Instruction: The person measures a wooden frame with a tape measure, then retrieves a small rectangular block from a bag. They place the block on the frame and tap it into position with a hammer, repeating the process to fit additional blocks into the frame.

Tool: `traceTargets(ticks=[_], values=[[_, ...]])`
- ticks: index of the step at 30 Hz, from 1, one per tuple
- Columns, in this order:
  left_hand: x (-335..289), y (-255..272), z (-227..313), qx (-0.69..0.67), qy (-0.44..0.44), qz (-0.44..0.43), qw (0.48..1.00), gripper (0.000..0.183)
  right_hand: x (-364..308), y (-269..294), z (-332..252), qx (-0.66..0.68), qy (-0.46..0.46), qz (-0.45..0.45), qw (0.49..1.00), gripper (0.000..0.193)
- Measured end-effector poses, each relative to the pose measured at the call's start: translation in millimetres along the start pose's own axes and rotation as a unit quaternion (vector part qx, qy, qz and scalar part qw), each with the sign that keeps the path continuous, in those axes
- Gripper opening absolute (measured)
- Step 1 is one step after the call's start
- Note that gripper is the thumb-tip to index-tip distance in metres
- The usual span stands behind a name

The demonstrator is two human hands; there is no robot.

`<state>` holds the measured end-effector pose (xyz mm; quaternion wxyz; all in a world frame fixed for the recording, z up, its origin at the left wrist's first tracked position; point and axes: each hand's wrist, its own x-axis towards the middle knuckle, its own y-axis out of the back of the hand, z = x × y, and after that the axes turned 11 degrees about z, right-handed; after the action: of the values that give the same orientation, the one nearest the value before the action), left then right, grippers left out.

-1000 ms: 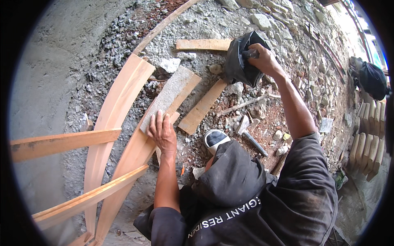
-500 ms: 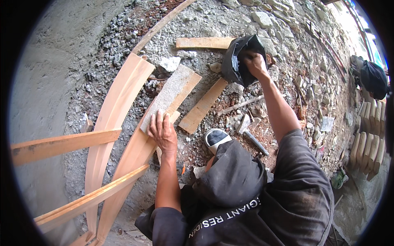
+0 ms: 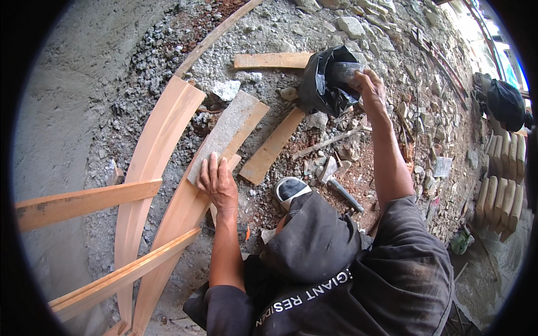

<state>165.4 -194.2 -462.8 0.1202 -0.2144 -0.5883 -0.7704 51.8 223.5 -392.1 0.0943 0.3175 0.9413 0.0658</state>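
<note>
My left hand (image 3: 218, 182) lies flat on the near end of a cement-crusted wooden board (image 3: 227, 133), which rests on a curved plywood form (image 3: 154, 157). My right hand (image 3: 367, 84) reaches far forward and grips the edge of a crumpled black plastic bag (image 3: 322, 84) lying on the rubble. What is inside the bag is hidden. A hammer (image 3: 339, 187) lies on the ground between my arms, near my shoe (image 3: 291, 189).
Short planks (image 3: 272, 147) (image 3: 272, 60) lie on gravel and broken stone. Straight wooden braces (image 3: 84, 201) (image 3: 120, 274) cross the curved form at left, beside a grey concrete surface (image 3: 67, 112). Stacked roof tiles (image 3: 501, 179) and a dark bag (image 3: 504, 103) sit at right.
My right hand has drawn the black bag slightly nearer and lower, and the bag has opened wider. My left hand stays pressed on the board.
</note>
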Motion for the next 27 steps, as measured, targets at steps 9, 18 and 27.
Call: traceTargets(ticks=[9,18,27], values=[[0,0,0,-0.006,-0.006,-0.001,1.000,0.025,9,7,1,0.010,-0.006,0.003,1.000,0.020],[4,-5,7,-0.005,-0.009,-0.007,1.000,0.027,50,15,88,-0.238,0.009,-0.019,0.971,0.023],[-1,1,-1,0.008,0.001,-0.006,1.000,0.027,25,-6,78,-0.390,0.080,0.076,0.914,0.029]])
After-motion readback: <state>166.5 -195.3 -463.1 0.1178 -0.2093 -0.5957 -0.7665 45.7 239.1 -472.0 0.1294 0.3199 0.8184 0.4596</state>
